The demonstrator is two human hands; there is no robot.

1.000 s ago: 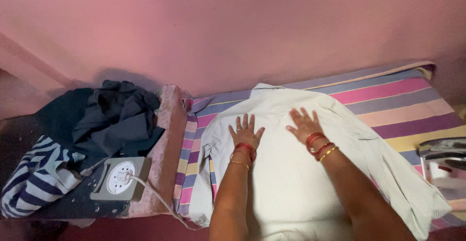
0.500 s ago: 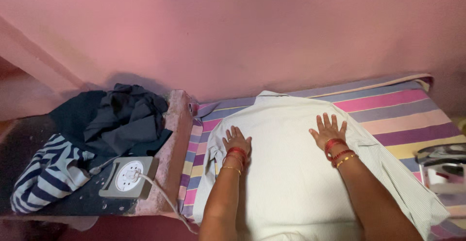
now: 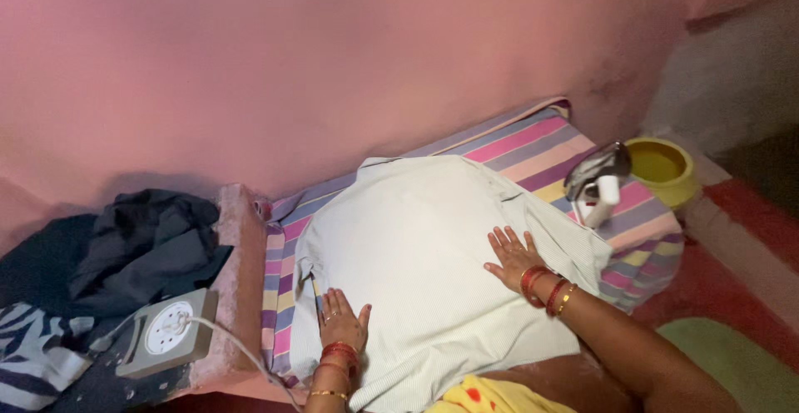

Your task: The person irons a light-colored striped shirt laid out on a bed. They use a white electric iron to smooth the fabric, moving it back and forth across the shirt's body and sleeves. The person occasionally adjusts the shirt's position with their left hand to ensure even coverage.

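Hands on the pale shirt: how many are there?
2. The left hand lies flat near the pale shirt's left edge; the right hand lies flat on its right side, near the iron.

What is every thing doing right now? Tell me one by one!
White shirt: spread flat on the striped cloth.
Left hand: open, palm down on the shirt.
Right hand: open, palm down on the shirt.
Iron: standing upright, untouched.
Socket box: cable plugged in.
Dark clothes: heaped, crumpled.
Yellow bowl: upright.
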